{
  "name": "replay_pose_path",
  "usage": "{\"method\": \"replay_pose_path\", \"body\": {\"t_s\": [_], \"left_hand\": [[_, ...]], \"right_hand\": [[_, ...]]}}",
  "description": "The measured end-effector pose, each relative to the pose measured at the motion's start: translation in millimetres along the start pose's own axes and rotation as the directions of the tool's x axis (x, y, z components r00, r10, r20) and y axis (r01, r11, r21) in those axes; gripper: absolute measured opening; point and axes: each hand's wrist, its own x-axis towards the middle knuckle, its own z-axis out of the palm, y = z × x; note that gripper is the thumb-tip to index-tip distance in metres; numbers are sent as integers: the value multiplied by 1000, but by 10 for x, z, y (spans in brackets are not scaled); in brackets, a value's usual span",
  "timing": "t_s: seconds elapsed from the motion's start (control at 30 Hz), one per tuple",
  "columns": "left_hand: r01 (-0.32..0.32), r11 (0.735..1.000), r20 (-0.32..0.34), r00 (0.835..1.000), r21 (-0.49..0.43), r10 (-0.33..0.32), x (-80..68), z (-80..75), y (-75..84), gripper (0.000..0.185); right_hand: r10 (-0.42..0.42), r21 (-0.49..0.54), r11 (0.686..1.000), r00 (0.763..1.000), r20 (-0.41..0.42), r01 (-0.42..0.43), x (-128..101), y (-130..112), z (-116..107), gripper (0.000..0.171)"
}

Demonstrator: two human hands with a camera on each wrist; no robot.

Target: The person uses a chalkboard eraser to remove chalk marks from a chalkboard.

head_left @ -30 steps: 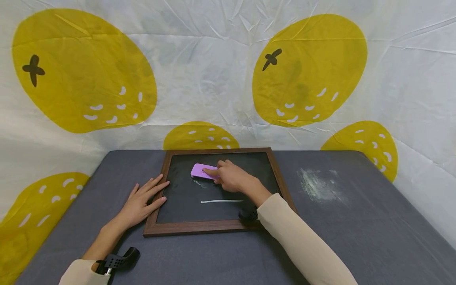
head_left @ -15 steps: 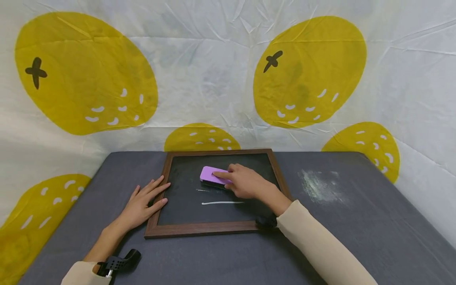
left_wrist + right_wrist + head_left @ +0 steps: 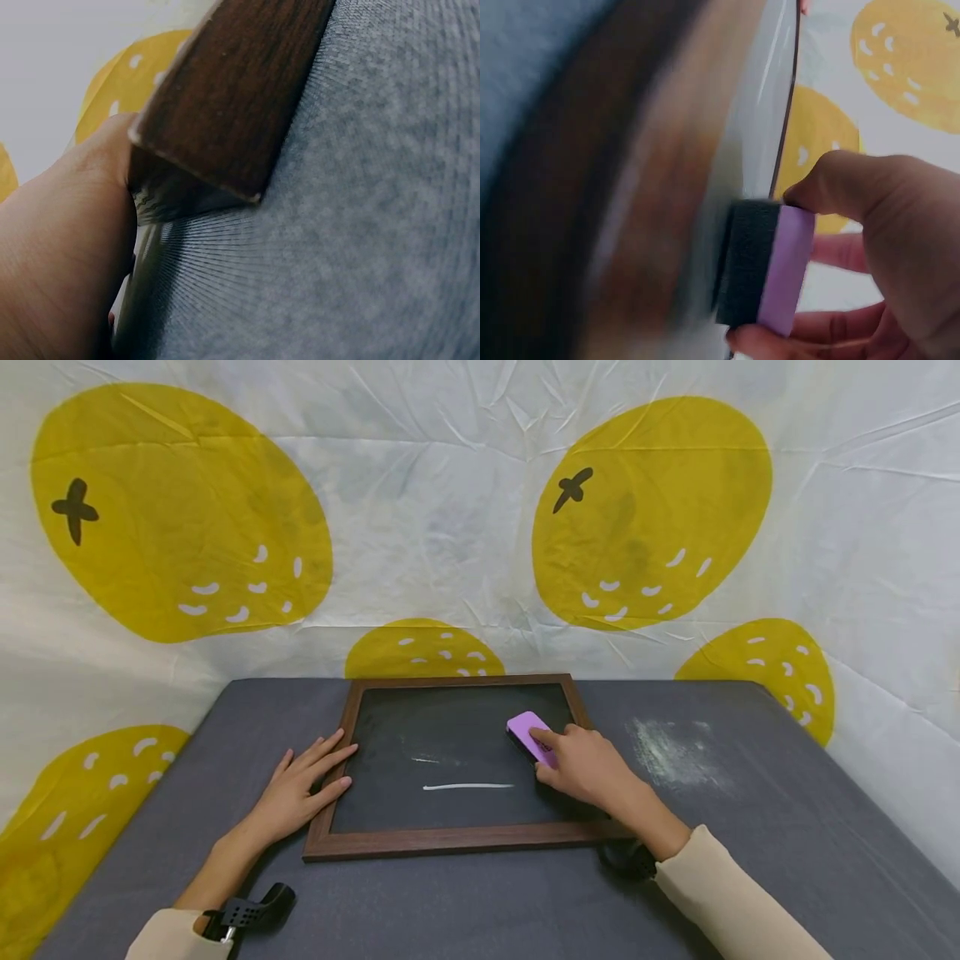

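Observation:
A wood-framed chalkboard (image 3: 450,727) lies on the dark cloth, with a white chalk line (image 3: 468,787) across its lower part and a faint smear above that line. My right hand (image 3: 588,767) grips a purple board eraser (image 3: 531,731) at the right side of the board. In the right wrist view the eraser's dark felt (image 3: 748,259) faces the board surface, with thumb and fingers on its opposite edges. My left hand (image 3: 300,785) rests with spread fingers on the frame's left side. The left wrist view shows the frame's near corner (image 3: 217,112) beside that hand.
A pale chalk-dust patch (image 3: 671,750) marks the grey tablecloth (image 3: 420,910) right of the board. Behind the table hangs a white curtain (image 3: 435,527) with yellow fruit prints. A black camera mount (image 3: 258,906) sits on the left wrist.
My right hand has carried the eraser rightward across the board and turned it. The smear at left now lies uncovered, fainter than one second ago. My left hand stays put.

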Motion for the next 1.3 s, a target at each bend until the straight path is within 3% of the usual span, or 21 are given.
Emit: {"method": "replay_pose_path", "body": {"t_s": [0.1,0.33,0.8,1.03,1.3], "left_hand": [[0,1000,-1,1000,2,0,-5,-2,2,54],[-13,1000,-9,1000,9,13,-10,-7,15,54],[-13,1000,0,1000,18,13,-2,-10,42,55],[-14,1000,-4,1000,22,14,-3,-6,35,55],[-10,1000,-3,1000,18,10,5,-4,22,55]], "right_hand": [[19,0,1000,1000,-21,-19,-74,-62,8,51],[-85,-24,996,989,-118,83,-132,-132,68,47],[-127,-34,992,977,-171,123,-96,-382,160,42],[-133,-74,990,977,-167,122,-10,-553,200,45],[-140,-33,990,980,-141,137,123,-737,218,48]]}}
